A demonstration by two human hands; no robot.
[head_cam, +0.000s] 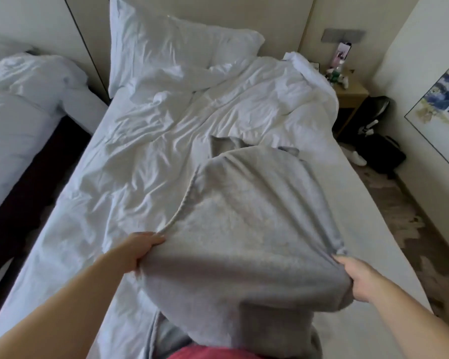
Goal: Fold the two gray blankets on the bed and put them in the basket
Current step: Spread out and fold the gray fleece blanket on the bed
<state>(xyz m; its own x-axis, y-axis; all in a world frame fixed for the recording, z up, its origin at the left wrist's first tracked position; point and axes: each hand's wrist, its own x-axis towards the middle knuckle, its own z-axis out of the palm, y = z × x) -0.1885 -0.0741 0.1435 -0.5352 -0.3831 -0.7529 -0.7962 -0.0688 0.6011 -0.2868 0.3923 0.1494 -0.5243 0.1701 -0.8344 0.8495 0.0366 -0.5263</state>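
A gray blanket [244, 229] is stretched over the near half of the bed [119, 161], lifted off the white sheets at my end. My left hand [138, 248] grips its left edge, fingers curled over the hem. My right hand [358, 278] grips the right edge, the cloth bunched in my fist. More gray cloth [163, 338] hangs below the lifted part near my body; whether it belongs to the same blanket I cannot tell. No basket is in view.
A rumpled white duvet [257, 99] and pillow [171, 47] fill the far half of the bed. A second bed [24, 104] stands to the left across a dark gap. At the right are a nightstand [350, 94], a black bag [379, 149] and patterned carpet [399, 216].
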